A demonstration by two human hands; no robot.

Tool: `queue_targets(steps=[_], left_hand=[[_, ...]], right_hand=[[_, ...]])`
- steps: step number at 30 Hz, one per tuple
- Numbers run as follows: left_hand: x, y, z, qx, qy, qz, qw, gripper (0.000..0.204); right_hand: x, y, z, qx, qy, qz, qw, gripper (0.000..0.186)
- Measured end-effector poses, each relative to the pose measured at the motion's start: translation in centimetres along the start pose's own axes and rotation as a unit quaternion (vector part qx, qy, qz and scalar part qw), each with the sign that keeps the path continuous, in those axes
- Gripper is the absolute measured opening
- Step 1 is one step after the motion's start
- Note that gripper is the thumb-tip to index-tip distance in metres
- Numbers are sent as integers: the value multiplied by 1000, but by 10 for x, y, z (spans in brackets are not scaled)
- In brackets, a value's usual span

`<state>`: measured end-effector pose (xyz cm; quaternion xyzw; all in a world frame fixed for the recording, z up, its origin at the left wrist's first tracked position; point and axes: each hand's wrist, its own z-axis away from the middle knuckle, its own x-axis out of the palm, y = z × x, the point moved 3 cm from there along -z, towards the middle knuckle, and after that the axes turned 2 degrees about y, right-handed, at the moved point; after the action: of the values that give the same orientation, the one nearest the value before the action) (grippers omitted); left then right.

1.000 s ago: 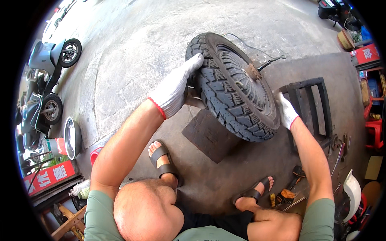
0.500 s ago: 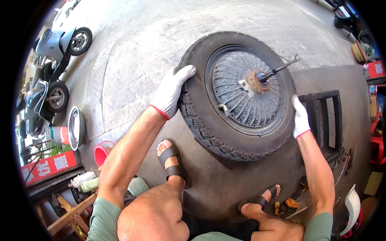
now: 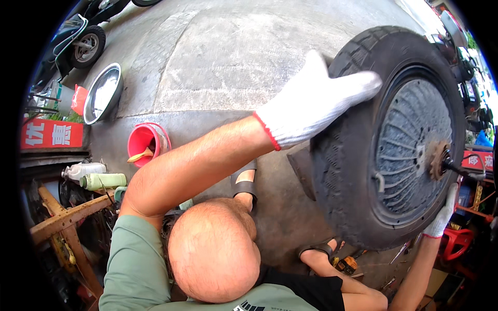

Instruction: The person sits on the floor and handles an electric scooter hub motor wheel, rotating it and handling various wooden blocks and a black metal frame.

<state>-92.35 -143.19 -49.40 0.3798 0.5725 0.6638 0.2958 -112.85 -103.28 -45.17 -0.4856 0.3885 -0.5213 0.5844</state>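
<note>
Wheel (image 3: 394, 150) upright, axle pointing right; left hand (image 3: 316, 101), right hand (image 3: 443, 215) fingers flat on tread.

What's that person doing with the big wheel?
A person sitting on the ground holds a big wheel up on its edge with both gloved hands. The left hand lies flat on the knobby tyre at the top, and the right hand steadies the lower right side. The metal hub faces the right. A red bucket and a metal bowl sit on the concrete nearby.
</note>
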Motion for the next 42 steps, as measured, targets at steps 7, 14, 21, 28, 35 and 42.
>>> queue_targets(steps=[7, 14, 21, 28, 35, 42], left_hand=[[-31, -193, 25, -195, 12, -165, 967, 92], [-19, -174, 26, -165, 20, -173, 971, 86], [-17, -167, 18, -168, -10, -51, 984, 87], [-22, -160, 32, -172, 44, 32, 984, 82], [-4, -19, 3, -17, -6, -24, 1000, 85], [5, 30, 3, 35, -50, 11, 998, 81]], right_hand=[[-55, 248, 0, 74, 98, 84, 989, 63], [-57, 275, 19, 57, 125, 23, 990, 69], [-46, 258, 19, 105, 107, 0, 989, 67], [-20, 212, 11, 31, 91, 54, 994, 53], [7, 33, 2, -37, 133, 26, 990, 58], [5, -56, 25, -30, 125, 48, 991, 63]])
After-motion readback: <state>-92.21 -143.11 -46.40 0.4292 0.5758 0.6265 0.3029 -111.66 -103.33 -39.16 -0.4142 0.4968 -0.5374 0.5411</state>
